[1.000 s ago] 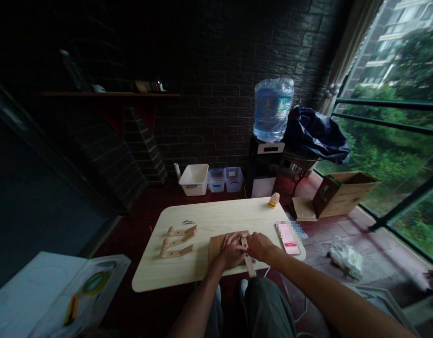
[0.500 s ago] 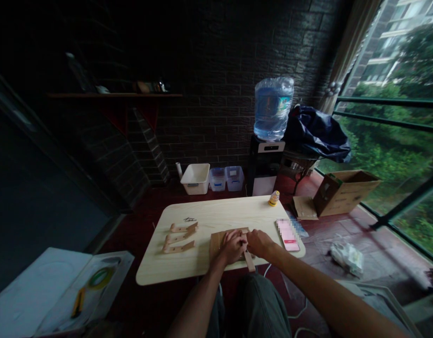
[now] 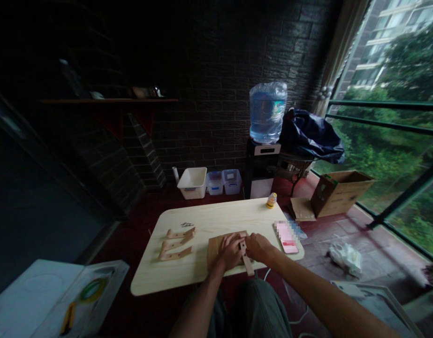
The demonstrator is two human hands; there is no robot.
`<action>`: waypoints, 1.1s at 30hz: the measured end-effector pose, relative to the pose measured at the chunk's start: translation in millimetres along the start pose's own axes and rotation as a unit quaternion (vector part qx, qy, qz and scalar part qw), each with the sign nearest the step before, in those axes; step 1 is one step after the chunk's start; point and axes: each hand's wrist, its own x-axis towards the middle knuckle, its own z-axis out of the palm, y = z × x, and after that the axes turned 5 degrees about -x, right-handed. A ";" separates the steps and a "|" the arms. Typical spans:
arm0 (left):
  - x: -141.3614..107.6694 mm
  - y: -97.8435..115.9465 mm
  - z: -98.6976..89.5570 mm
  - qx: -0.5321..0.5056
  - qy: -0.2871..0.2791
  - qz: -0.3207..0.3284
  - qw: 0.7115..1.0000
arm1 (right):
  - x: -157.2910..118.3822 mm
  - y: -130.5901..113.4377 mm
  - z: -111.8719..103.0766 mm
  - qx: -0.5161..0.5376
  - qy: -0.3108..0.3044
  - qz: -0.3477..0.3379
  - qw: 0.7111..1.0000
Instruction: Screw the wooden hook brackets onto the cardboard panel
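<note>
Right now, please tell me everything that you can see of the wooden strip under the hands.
The strip is light brown, long, narrow and flat, and looks like wood, with dark spots, perhaps holes. It lies slantwise over the brown board, its near end out past the edge of the table. The left hand is at its left side, fingers against it; the right hand is closed at its far part. The hands hide that part, so its full shape cannot be told.
</note>
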 end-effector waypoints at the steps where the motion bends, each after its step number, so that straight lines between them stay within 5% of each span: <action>1: -0.4 0.9 -0.5 0.000 0.001 -0.003 1.000 | 0.3 -0.1 -0.3 -0.003 -0.003 0.000 1.000; 33: 3.1 -8.2 -6.4 -0.013 -0.048 0.022 0.999 | 6.9 0.5 1.0 -0.018 -0.022 0.022 0.999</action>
